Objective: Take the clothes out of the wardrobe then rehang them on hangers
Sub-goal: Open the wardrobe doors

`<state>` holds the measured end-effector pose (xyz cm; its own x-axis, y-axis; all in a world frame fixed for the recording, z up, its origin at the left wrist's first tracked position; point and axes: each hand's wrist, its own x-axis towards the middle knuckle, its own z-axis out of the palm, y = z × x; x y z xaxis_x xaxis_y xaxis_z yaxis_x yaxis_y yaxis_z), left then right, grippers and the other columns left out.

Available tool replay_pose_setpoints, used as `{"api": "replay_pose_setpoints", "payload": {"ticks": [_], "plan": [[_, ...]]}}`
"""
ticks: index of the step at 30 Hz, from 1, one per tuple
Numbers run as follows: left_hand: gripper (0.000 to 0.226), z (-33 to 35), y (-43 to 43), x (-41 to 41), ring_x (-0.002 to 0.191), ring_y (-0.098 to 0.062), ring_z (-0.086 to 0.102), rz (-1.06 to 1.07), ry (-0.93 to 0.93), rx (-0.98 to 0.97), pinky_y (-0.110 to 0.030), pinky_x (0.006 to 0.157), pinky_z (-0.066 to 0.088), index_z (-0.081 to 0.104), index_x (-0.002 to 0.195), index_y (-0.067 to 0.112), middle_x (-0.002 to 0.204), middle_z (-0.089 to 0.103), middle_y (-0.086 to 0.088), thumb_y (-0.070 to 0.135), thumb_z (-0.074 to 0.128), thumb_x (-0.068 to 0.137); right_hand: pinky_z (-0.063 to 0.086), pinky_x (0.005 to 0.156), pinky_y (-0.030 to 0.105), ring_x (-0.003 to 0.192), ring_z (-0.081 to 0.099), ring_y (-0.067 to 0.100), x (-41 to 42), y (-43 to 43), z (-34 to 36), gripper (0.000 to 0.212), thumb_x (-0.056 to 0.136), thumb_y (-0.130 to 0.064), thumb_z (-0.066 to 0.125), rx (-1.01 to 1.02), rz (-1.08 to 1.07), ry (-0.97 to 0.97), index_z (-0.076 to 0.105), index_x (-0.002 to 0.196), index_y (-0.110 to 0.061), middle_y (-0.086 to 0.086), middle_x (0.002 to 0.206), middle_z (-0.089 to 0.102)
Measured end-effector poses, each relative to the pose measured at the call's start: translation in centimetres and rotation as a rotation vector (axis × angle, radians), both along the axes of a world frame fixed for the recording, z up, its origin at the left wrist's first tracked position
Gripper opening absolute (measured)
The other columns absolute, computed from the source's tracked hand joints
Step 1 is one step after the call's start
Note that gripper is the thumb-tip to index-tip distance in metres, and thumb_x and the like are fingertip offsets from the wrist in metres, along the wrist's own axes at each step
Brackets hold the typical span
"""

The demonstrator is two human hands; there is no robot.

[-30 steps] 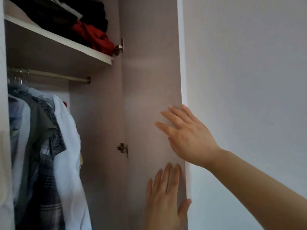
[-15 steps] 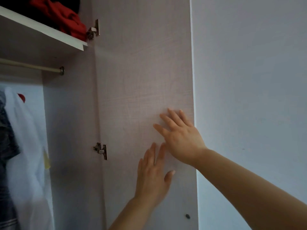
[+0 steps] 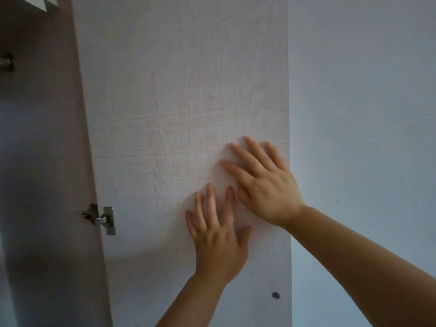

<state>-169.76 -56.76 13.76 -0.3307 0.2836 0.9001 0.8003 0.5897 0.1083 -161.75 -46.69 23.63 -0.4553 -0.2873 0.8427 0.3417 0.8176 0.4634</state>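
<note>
Fingers of the left hand lie straight and spread, flat on the door, gripping nothing. Far left of them is the wardrobe, its dim side wall showing, with a shelf corner high above. A hinge sits left of these fingers, level with them. Just up and right, the right hand presses the same door, its fingers straight and slightly apart. Below and right of both hands' fingers is a dark spot on the door. Right of the right fingers stands the wall.
</note>
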Motion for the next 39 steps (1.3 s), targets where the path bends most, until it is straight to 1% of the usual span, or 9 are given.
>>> {"api": "replay_pose_setpoints", "payload": {"ticks": [5, 10, 15, 20, 26, 28, 30, 34, 39], "plan": [[0.078, -0.1, -0.5, -0.3, 0.136, -0.035, 0.019, -0.018, 0.044, 0.021, -0.060, 0.101, 0.025, 0.014, 0.145, 0.028, 0.150, 0.017, -0.014, 0.060, 0.040, 0.079, 0.025, 0.109, 0.049, 0.135, 0.036, 0.029, -0.3, 0.0, -0.2, 0.045, 0.087, -0.037, 0.046, 0.039, 0.035, 0.067, 0.057, 0.128, -0.023, 0.007, 0.143, 0.045], [0.075, 0.8, -2.2, 0.1, 0.135, -0.030, 0.028, 0.018, 0.033, -0.023, -0.057, 0.100, 0.038, 0.023, 0.144, 0.030, 0.150, 0.026, -0.009, 0.057, 0.045, 0.077, 0.022, 0.111, 0.049, 0.134, 0.036, 0.031, -0.5, -0.9, -0.5, 0.041, 0.084, -0.031, 0.051, -0.031, 0.146, 0.121, 0.061, 0.123, -0.023, 0.009, 0.139, 0.048], [0.066, 1.2, -7.2, 0.5, 0.128, -0.025, 0.034, 0.154, -0.041, -0.018, -0.049, 0.100, 0.041, 0.030, 0.140, 0.024, 0.142, 0.040, -0.011, 0.049, 0.042, 0.080, 0.027, 0.108, 0.047, 0.125, 0.047, 0.031, 0.2, -2.3, -0.8, 0.040, 0.082, -0.016, 0.056, -0.149, 0.413, 0.160, 0.061, 0.122, -0.017, 0.012, 0.130, 0.056], [0.063, 0.4, -13.4, 3.6, 0.127, -0.030, 0.043, 0.396, -0.118, -0.015, -0.046, 0.101, 0.036, 0.029, 0.140, 0.025, 0.142, 0.043, -0.009, 0.052, 0.039, 0.084, 0.035, 0.099, 0.044, 0.115, 0.047, 0.031, 0.0, -6.0, -2.3, 0.042, 0.082, -0.022, 0.050, -0.371, 0.743, 0.010, 0.059, 0.121, -0.010, 0.015, 0.123, 0.056], [0.054, 0.2, -23.0, 8.7, 0.123, -0.034, 0.048, 0.732, -0.140, -0.088, -0.052, 0.098, 0.042, 0.050, 0.129, 0.019, 0.135, 0.050, -0.013, 0.050, 0.039, 0.086, 0.022, 0.099, 0.014, 0.112, 0.042, 0.019, -0.7, -15.1, -4.3, 0.047, 0.084, -0.031, 0.046, -0.661, 1.110, -0.290, 0.058, 0.122, -0.008, 0.013, 0.120, 0.056], [0.053, 0.5, -26.4, 10.5, 0.121, -0.035, 0.051, 0.835, -0.150, -0.096, -0.052, 0.095, 0.045, 0.056, 0.124, 0.018, 0.131, 0.054, -0.012, 0.049, 0.039, 0.084, 0.025, 0.098, 0.014, 0.113, 0.046, 0.018, -0.7, -18.6, -4.9, 0.041, 0.088, -0.028, 0.054, -0.707, 1.174, -0.377, 0.057, 0.125, -0.012, 0.008, 0.122, 0.055], [0.053, 0.6, -29.8, 11.9, 0.118, -0.036, 0.053, 0.926, -0.140, -0.105, -0.053, 0.093, 0.046, 0.059, 0.121, 0.017, 0.129, 0.055, -0.013, 0.047, 0.041, 0.081, 0.019, 0.096, 0.007, 0.113, 0.042, 0.008, -0.6, -22.1, -5.3, 0.039, 0.090, -0.022, 0.059, -0.724, 1.223, -0.454, 0.053, 0.129, -0.016, -0.003, 0.122, 0.051], [0.054, 0.8, -36.5, 13.6, 0.116, -0.038, 0.054, 1.074, -0.107, -0.107, -0.053, 0.092, 0.047, 0.058, 0.122, 0.015, 0.129, 0.056, -0.015, 0.046, 0.042, 0.081, 0.019, 0.098, 0.010, 0.119, 0.037, 0.001, -0.5, -28.9, -5.4, 0.042, 0.094, -0.023, 0.050, -0.743, 1.366, -0.574, 0.045, 0.135, -0.021, -0.014, 0.124, 0.041], [0.056, 1.7, -43.2, 13.3, 0.116, -0.036, 0.056, 1.181, -0.069, -0.157, -0.050, 0.088, 0.048, 0.056, 0.125, 0.016, 0.129, 0.056, -0.014, 0.045, 0.040, 0.080, 0.015, 0.089, -0.008, 0.120, 0.034, -0.006, -1.3, -37.0, -4.8, 0.041, 0.097, -0.025, 0.042, -0.896, 1.507, -0.691, 0.040, 0.139, -0.023, -0.017, 0.128, 0.040]]}}
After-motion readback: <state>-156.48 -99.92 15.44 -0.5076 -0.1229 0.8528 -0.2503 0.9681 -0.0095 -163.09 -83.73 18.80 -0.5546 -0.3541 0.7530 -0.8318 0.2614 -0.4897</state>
